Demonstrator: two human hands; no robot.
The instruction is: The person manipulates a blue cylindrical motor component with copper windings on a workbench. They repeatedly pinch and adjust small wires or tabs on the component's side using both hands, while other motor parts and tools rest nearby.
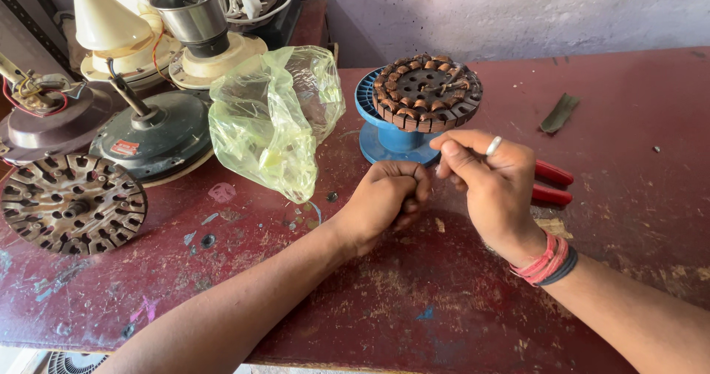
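Note:
My left hand [388, 196] is curled into a fist over the red table, and my right hand [488, 178] is right beside it, fingers pinched together. Whatever they grip between them is too thin or hidden to make out. My right hand wears a ring and red and black wrist bands. Just beyond the hands, a round stator with copper windings [427, 93] lies on top of a blue plastic spool [392, 137].
Red-handled pliers [551, 183] lie behind my right hand. A crumpled yellow-green plastic bag [274, 119] stands left of the spool. At the left are a bare slotted stator core [70, 204], fan motor housings [151, 133] and a metal jar [194, 15]. A dark green strip [558, 113] lies at the far right.

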